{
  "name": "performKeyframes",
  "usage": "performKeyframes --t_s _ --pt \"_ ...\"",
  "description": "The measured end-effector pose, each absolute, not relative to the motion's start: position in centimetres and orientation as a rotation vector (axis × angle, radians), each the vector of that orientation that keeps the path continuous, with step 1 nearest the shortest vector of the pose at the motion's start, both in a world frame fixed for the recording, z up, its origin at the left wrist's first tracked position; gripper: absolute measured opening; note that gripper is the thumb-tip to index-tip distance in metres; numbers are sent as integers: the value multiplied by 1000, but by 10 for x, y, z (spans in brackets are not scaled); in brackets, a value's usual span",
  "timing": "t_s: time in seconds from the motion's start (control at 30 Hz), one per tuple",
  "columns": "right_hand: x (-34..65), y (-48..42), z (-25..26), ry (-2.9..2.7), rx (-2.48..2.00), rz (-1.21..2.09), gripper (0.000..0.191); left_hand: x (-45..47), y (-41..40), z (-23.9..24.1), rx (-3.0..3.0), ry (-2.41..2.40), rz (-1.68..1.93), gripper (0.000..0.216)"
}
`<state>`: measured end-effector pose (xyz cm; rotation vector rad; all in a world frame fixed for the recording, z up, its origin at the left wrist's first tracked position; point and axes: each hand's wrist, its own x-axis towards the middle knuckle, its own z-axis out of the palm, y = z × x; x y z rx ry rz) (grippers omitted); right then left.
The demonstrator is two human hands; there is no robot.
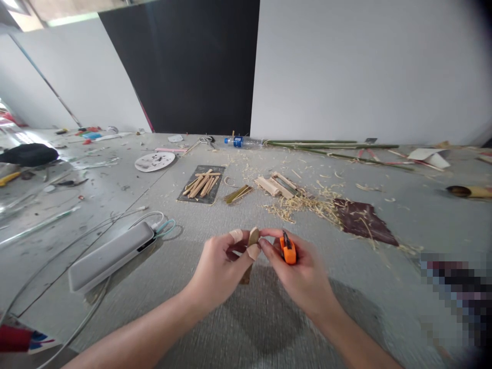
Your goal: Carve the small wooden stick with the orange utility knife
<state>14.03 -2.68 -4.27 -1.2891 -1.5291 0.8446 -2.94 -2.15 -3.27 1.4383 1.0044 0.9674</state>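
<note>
My left hand (221,266) is closed on a small bamboo piece (252,237), pinched between taped fingertips and held upright over the grey floor mat. My right hand (298,274) grips an orange utility knife (288,250) and its fingertips touch the bamboo piece from the right. The two hands meet in the middle of the view, close to me. The lower end of the bamboo piece shows below my left hand.
A grey power bank (109,254) with cables lies at left. Ahead lie a dark tray of bamboo sticks (200,184), cut bamboo blocks (279,185), shavings (303,205), brown sandpaper (363,220), a white disc (154,161), a water bottle (242,141) and long green bamboo stalks (326,146).
</note>
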Motion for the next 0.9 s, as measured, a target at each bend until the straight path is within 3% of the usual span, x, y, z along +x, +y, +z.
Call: performKeyframes --t_s 0.53,0.9 --pt "142 -25 -45 -1536 -1312 834 27 -31 -19 -34 1793 1248 1030 39" --pt "143 -22 -47 -1550 -1300 908 33 -32 -20 -36 1566 1127 1024 38"
